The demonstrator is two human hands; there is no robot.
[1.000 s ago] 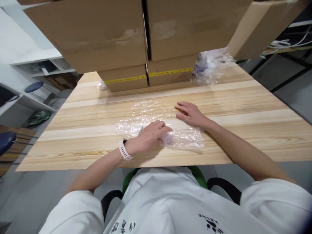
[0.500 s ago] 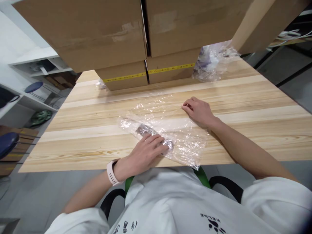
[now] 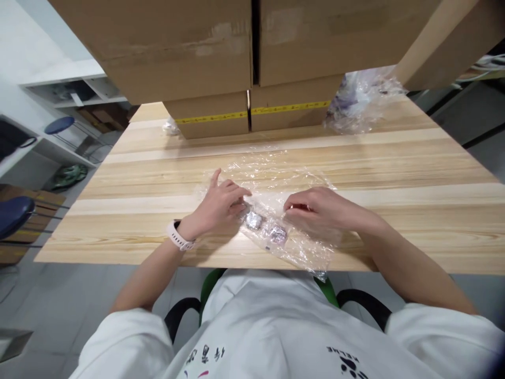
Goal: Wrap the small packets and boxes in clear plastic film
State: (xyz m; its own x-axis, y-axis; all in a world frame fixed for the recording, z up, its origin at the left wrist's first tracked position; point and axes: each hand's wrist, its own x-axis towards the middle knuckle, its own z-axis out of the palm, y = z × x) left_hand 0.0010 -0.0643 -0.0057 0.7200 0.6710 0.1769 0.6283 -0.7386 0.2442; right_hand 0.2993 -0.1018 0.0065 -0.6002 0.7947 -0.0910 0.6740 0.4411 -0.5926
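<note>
A person in a white short-sleeved shirt is sitting at a pale, wood-grained table (image 3: 118,221), both bare hands working at a sheet of clear, crinkled plastic film (image 3: 303,250). The film is lying between the hands, one corner reaching the table's near edge. Under or inside it, a small, lumpy silvery item (image 3: 253,220) and a small, rounded purple-tinted item (image 3: 278,233) are sitting side by side. The left hand (image 3: 221,208) is bending most fingers toward the silvery item while one digit is sticking up. The right hand (image 3: 321,208) is curling its fingers inward over the film; glare and blur are hiding the tips, so I cannot tell whether either hand is pinching anything. The person seems to be arranging the film around the two items. The next move is probably calling for a light fingertip grip on the film's edge, keeping both items steady.
</note>
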